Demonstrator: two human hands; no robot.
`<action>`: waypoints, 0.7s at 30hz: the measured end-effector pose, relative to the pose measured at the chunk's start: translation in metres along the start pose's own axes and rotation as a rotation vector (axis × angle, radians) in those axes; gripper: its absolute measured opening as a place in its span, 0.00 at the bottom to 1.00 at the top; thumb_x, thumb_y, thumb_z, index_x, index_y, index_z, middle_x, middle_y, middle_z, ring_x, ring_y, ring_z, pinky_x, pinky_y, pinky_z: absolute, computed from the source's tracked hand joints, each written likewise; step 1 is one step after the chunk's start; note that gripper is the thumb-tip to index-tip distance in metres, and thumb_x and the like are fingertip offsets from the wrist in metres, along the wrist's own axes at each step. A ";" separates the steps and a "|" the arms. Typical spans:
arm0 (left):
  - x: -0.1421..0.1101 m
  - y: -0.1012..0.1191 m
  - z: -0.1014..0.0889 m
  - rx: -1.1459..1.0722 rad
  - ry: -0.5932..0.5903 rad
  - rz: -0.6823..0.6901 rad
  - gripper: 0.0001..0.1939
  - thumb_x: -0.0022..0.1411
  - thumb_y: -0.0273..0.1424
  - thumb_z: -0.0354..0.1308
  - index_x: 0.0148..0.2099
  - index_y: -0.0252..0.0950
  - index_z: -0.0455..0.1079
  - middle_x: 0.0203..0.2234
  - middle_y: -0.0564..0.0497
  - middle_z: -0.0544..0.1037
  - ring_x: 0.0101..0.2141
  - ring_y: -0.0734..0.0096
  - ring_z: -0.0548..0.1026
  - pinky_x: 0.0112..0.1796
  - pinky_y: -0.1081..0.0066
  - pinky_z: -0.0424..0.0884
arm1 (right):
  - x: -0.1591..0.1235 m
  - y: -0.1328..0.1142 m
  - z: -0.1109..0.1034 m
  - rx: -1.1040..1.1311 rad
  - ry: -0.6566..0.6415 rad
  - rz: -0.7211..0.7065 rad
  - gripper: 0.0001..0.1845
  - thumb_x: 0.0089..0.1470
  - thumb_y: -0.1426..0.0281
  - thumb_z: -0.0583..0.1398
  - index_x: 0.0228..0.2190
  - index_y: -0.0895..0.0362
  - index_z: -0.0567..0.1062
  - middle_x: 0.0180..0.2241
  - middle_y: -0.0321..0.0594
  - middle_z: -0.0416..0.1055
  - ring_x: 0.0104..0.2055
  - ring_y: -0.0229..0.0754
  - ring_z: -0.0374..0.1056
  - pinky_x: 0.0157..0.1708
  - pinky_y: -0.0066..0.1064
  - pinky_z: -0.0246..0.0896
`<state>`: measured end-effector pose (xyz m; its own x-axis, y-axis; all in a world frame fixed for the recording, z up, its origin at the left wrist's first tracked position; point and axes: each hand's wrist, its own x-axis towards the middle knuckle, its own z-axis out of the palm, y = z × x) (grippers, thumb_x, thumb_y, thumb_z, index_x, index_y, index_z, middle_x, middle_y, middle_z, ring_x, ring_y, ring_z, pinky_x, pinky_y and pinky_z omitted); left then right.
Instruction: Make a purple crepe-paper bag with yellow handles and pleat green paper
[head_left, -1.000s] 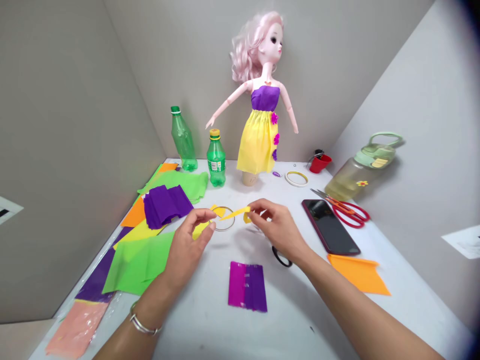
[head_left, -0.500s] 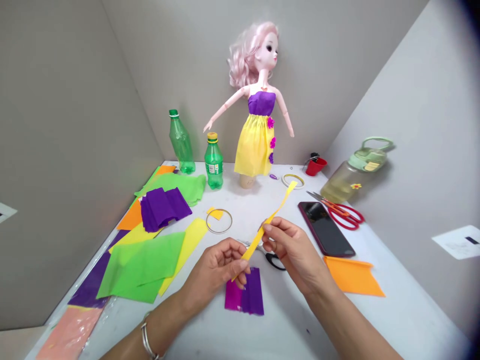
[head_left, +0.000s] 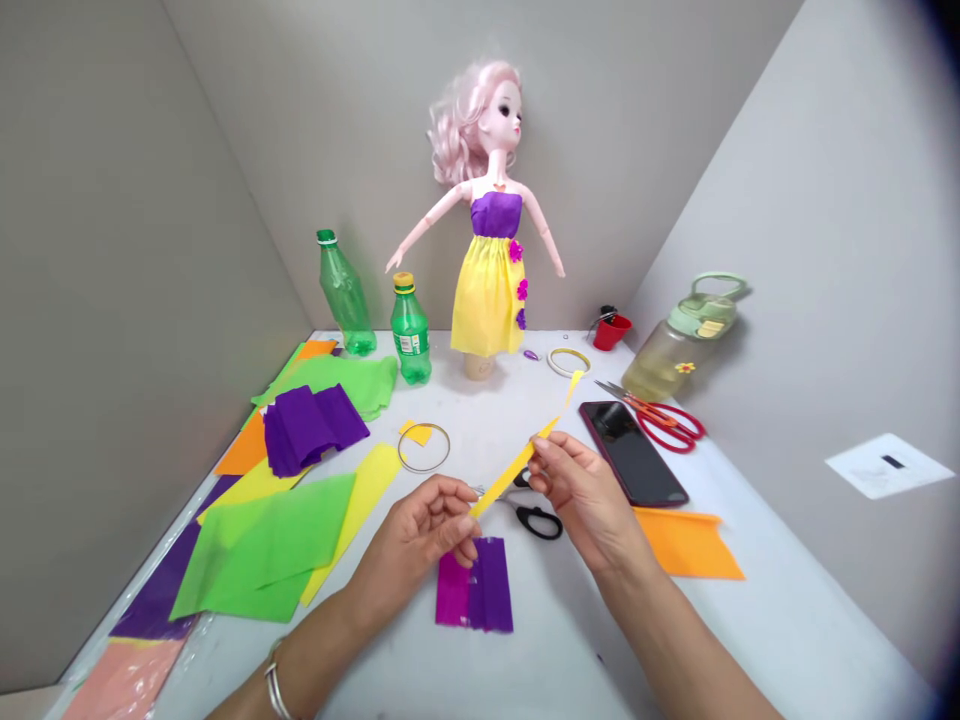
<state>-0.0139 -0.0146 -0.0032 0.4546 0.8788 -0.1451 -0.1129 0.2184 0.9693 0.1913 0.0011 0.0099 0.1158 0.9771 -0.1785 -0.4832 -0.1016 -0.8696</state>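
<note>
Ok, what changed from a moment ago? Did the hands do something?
The left hand and right hand came back from the wire ring toward the person. They now hold the yellow crepe-paper strip stretched out long between them. Neither hand let go. The doll and the phone stayed where they were.

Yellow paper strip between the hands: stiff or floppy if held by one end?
Probably floppy: the yellow crepe paper strip is thin and narrow, and its free end past the right hand seems to bend out of line. It is likely very light for its length, and may tear easily if tugged.
</note>
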 end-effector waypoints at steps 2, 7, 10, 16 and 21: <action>-0.001 -0.001 -0.001 0.026 0.022 -0.007 0.15 0.61 0.39 0.61 0.44 0.35 0.67 0.27 0.53 0.75 0.27 0.73 0.75 0.32 0.71 0.71 | 0.001 0.001 -0.001 -0.004 -0.001 0.000 0.12 0.43 0.65 0.71 0.28 0.58 0.77 0.25 0.33 0.67 0.27 0.34 0.62 0.25 0.24 0.59; -0.003 -0.003 -0.001 0.067 0.032 0.024 0.11 0.62 0.37 0.60 0.44 0.37 0.69 0.26 0.55 0.74 0.27 0.73 0.74 0.33 0.72 0.71 | 0.001 0.001 0.000 -0.005 0.005 -0.010 0.11 0.44 0.66 0.71 0.27 0.57 0.76 0.25 0.32 0.68 0.27 0.33 0.62 0.25 0.24 0.58; -0.005 -0.001 0.000 0.095 -0.006 0.048 0.10 0.63 0.36 0.59 0.45 0.38 0.71 0.25 0.55 0.73 0.28 0.74 0.74 0.33 0.73 0.70 | 0.001 0.000 0.000 0.005 0.008 -0.025 0.11 0.44 0.66 0.71 0.27 0.57 0.75 0.25 0.32 0.68 0.27 0.33 0.62 0.24 0.24 0.58; -0.010 0.008 -0.002 0.148 -0.054 0.049 0.07 0.63 0.34 0.59 0.40 0.37 0.75 0.28 0.52 0.76 0.32 0.72 0.75 0.37 0.73 0.71 | 0.005 -0.001 -0.005 -0.020 0.056 -0.052 0.13 0.44 0.63 0.71 0.26 0.57 0.75 0.22 0.32 0.67 0.24 0.34 0.60 0.23 0.25 0.56; -0.013 0.013 -0.005 0.178 -0.128 0.096 0.08 0.65 0.33 0.58 0.43 0.40 0.77 0.37 0.50 0.80 0.39 0.68 0.77 0.43 0.70 0.71 | 0.004 0.000 -0.005 -0.174 0.085 -0.126 0.12 0.45 0.64 0.70 0.26 0.57 0.74 0.21 0.31 0.67 0.22 0.33 0.59 0.24 0.26 0.55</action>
<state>-0.0260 -0.0212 0.0100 0.5586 0.8287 -0.0350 -0.0091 0.0483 0.9988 0.1961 0.0041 0.0074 0.2426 0.9655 -0.0951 -0.3044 -0.0173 -0.9524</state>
